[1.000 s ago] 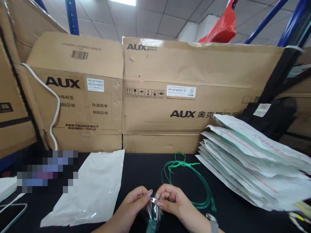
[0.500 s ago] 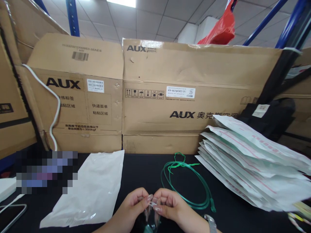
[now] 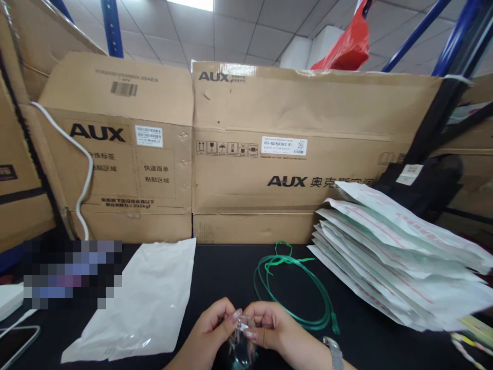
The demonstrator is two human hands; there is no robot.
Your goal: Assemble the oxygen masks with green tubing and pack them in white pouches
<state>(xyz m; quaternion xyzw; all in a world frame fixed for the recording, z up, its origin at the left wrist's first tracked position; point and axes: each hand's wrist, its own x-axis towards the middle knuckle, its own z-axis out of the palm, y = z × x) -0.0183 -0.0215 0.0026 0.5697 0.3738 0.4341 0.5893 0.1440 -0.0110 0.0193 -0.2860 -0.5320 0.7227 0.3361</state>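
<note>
A clear, green-tinted plastic oxygen mask is held low at the front of the black table, its lower part cut off by the frame. My left hand pinches its upper edge between thumb and fingers. From the other side my right hand pinches the same edge, close to the left fingertips. A small shiny strip shows between the two thumbs. Behind my right hand lies a loose coil of green tubing with a connector at its end, and a thin green cord rests on the coil.
A flat white pouch lies to the left. Several similar packets are stacked at the right. Large cardboard boxes wall off the back. A phone and a white cable are at the far left.
The mask has tilted or risen slightly between my fingers, so more of its clear, rounded surface shows. Both hands keep their pinch. The view has shifted a little.
</note>
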